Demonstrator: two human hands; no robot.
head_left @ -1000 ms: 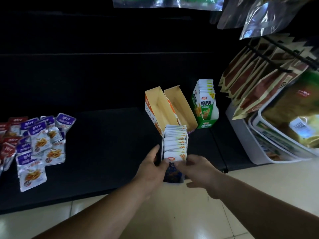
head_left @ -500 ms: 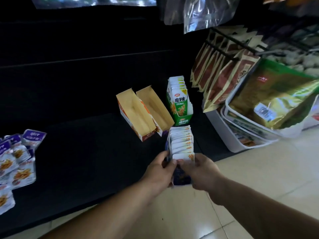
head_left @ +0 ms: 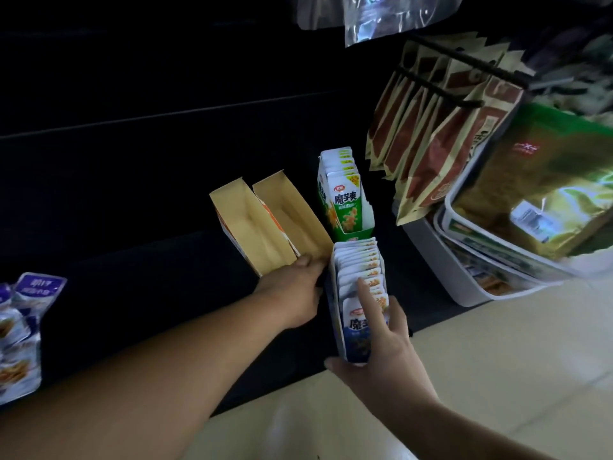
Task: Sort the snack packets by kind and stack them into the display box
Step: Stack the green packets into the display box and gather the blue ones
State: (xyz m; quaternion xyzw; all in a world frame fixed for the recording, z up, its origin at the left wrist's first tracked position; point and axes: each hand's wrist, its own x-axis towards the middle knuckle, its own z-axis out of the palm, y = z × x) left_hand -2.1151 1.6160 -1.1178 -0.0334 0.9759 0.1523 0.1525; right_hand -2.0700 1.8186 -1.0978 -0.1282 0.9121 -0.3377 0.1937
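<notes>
A blue display box point(head_left: 341, 327) packed with a row of white snack packets point(head_left: 360, 260) stands on the dark shelf near its front edge. My right hand point(head_left: 381, 356) grips the box's front end, thumb under its left corner and index finger stretched out over the packet tops. My left hand point(head_left: 295, 290) is just left of the box, its fingertips touching the near ends of two empty orange display boxes point(head_left: 252, 230). Behind stands a green display box point(head_left: 345, 207) filled with green packets. Loose purple packets point(head_left: 23, 323) lie at the far left.
White bins point(head_left: 464, 277) with large green-gold bags stand on the floor at the right. Brown pouches point(head_left: 428, 154) hang from black hooks above them. The dark shelf's point(head_left: 149, 293) front edge runs just in front of the blue box, above a pale tiled floor point(head_left: 497, 376).
The blue box has moved back and right, close to the green box. My left hand let go of it and reached the empty orange boxes. My right index finger now lies over the packets.
</notes>
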